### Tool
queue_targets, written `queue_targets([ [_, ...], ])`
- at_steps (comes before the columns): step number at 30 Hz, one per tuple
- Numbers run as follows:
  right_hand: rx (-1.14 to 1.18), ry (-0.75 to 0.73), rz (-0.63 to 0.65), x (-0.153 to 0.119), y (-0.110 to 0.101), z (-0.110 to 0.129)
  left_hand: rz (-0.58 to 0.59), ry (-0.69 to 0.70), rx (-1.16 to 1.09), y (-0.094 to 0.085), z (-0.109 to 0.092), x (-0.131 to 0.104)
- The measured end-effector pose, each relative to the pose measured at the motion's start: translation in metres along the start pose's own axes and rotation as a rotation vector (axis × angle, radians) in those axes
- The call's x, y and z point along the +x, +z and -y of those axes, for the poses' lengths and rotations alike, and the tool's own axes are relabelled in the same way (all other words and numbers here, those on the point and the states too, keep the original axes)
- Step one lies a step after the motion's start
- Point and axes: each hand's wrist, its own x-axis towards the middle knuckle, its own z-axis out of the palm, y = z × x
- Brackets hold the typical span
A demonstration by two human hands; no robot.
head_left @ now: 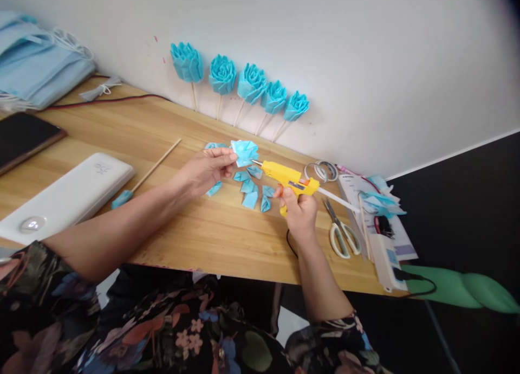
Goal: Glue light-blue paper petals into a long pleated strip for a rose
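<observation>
Pinched in the fingers of my left hand point(210, 169) is a folded blue piece point(245, 152), raised over the wooden table point(227, 244). My right hand point(301, 211) is wrapped round the grip of a yellow glue gun point(286, 175), with a white glue stick point(339, 199) at its back end. The metal nozzle points left, close to or touching the lower right edge of the blue piece. Several folded blue pieces point(249, 186) lie beneath and beside my hands. Left of my left hand, a wooden stick point(157, 164) with a small blue bud point(122, 199) rests on the table.
Several blue flowers on sticks point(223, 75) lean against the wall. A white power bank point(67, 198), a dark phone point(26, 138) and blue masks point(44, 65) are at the left. Scissors point(343, 236), tape rolls point(327, 171), papers point(400, 236) and a power strip point(388, 260) lie right.
</observation>
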Motion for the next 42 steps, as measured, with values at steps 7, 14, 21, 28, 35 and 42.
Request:
queue_targets([
  [7,-0.006,0.032,-0.022,0.001,0.0,0.0,-0.046,-0.011,-0.009,0.004,-0.002,-0.003],
  [14,0.121,0.066,-0.048,0.002,0.001,-0.002,-0.027,0.006,-0.009,0.002,0.0,-0.001],
  [21,0.166,0.045,-0.051,0.002,0.001,-0.001,0.003,0.001,0.002,-0.002,0.001,0.001],
  [28,0.145,0.065,-0.028,0.002,0.001,-0.002,0.065,0.009,0.04,-0.007,0.003,0.003],
  [35,0.087,0.07,-0.036,0.002,0.001,0.0,0.087,0.011,0.04,-0.008,0.003,0.003],
  [42,0.04,0.068,-0.055,0.002,0.001,0.001,0.085,0.008,0.031,-0.008,0.004,0.003],
])
